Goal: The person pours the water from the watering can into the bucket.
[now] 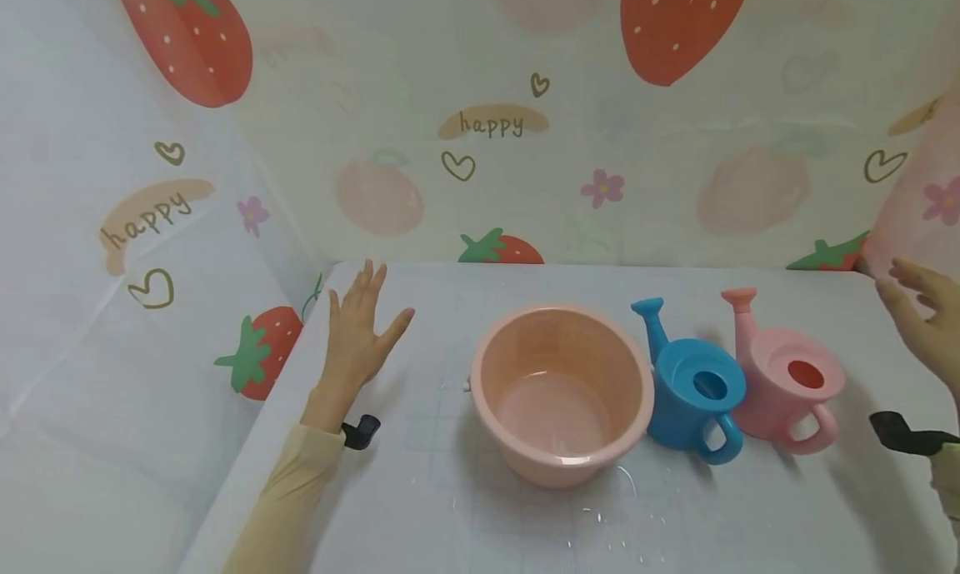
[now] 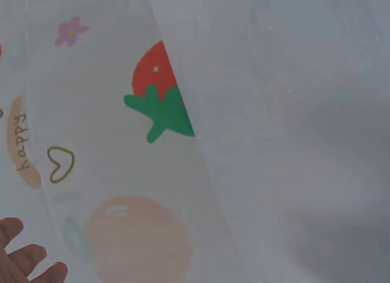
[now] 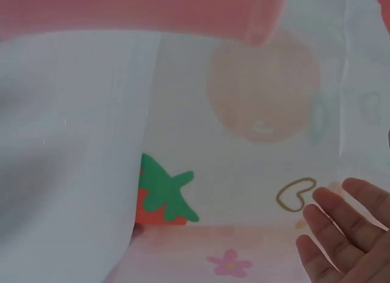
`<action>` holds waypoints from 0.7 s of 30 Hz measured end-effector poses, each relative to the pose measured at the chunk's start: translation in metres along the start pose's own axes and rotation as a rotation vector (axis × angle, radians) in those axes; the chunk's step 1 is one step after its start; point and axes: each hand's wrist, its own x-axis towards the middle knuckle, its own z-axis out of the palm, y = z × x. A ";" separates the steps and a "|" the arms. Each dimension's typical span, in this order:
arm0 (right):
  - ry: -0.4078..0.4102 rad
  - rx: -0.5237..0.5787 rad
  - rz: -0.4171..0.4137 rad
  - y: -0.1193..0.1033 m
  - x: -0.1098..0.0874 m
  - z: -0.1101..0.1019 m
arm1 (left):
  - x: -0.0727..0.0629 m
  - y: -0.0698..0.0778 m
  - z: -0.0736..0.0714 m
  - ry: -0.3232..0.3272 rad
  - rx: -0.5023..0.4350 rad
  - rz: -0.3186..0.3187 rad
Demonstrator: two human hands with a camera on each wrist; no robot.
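Note:
A pale pink round bucket (image 1: 562, 466) stands in the middle of the table, its inside showing nothing but a shiny bottom. Right beside it is a blue watering can (image 1: 686, 420), and to the right of that a pink watering can (image 1: 765, 411); both have spouts toward the back wall and handles toward me. My left hand (image 1: 356, 345) is raised left of the bucket, fingers extended and thumb out, holding nothing. At the right edge of the head view my right hand (image 1: 930, 320) hovers beyond the pink can, fingers extended, with nothing held.
The white table (image 1: 420, 507) meets a back wall (image 1: 660, 141) and a left wall (image 1: 67, 374) of strawberry-printed sheeting. Several small shiny specks or drops lie in front of the bucket. Each wrist wears a black strap mount (image 1: 362, 432).

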 end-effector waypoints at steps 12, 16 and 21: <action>0.048 0.006 -0.004 -0.097 -0.027 -0.005 | -0.011 0.031 -0.002 0.016 -0.156 0.029; 0.107 0.061 -0.053 -0.103 -0.031 -0.001 | -0.013 0.041 -0.001 0.013 -0.198 0.053; 0.075 0.004 -0.013 -0.112 -0.038 0.000 | -0.017 0.050 0.004 0.007 -0.269 0.071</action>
